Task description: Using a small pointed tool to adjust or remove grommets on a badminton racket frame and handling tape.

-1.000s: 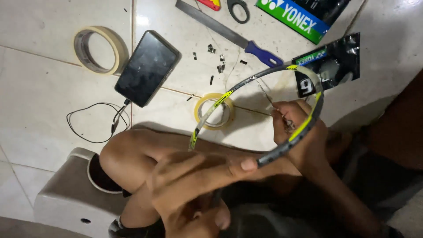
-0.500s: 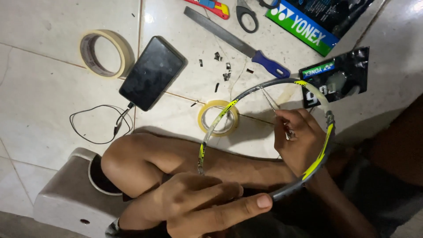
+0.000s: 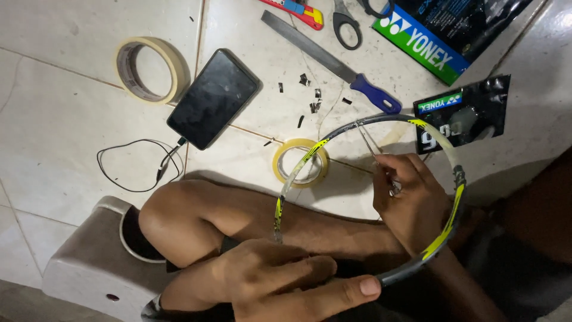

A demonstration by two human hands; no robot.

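- Leftmost on the tiled floor (image 3: 71, 149): masking tape roll (image 3: 145, 70), then a phone (image 3: 213, 98) with its cable (image 3: 134, 167) trailing.
- Left hand (image 3: 280, 283) – fingers curled shut around the lower rim of the racket frame (image 3: 444, 235), which rests across the knee (image 3: 173, 223) in the lap.
- Yellow tape roll (image 3: 301, 162) lies under the frame's left edge.
- Right hand (image 3: 411, 200) – pinched closed on a thin string (image 3: 366, 140) inside the hoop.
- Risk, as judged: the string slipping from the pinch, or the frame twisting if the left hand's grip loosens.
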